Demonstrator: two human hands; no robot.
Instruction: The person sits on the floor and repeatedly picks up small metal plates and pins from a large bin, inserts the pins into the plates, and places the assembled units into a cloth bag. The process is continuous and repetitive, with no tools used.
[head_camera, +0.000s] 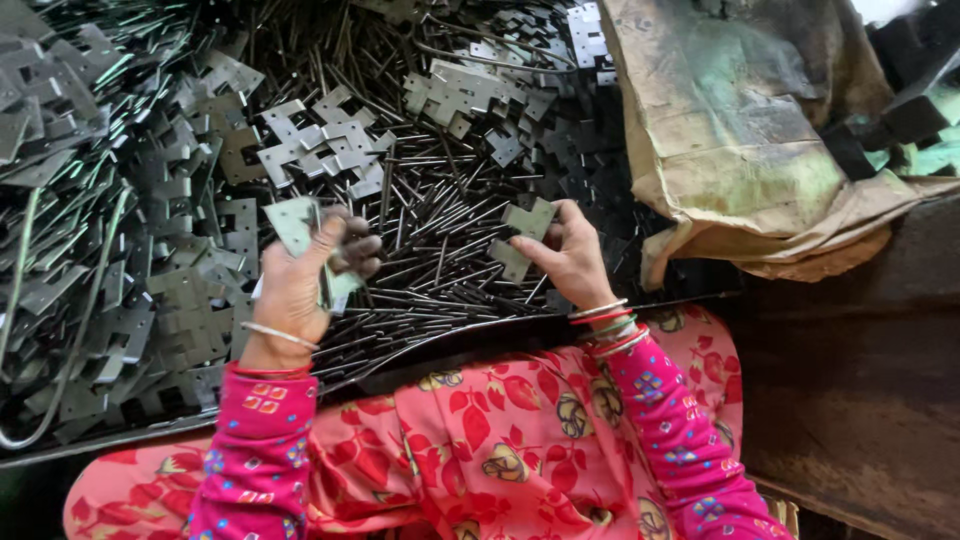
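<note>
Plate heap: dark notched hinge leaves (110, 230) piled loose at far left, within easy reach
Left hand: left hand (300, 285) raised over the heap, fingers curled around a small stack of leaves (295, 225) (blurred, count unclear); held upright as if gathered edge to edge
Pin bed: thin steel pins (440, 240) strewn between the hands
Right hand: right hand (570, 255) pinching one notched leaf (522, 238) by its edge, just above the pins
Sack: worn brown sack (740, 130) lying at right, beside the pile
</note>
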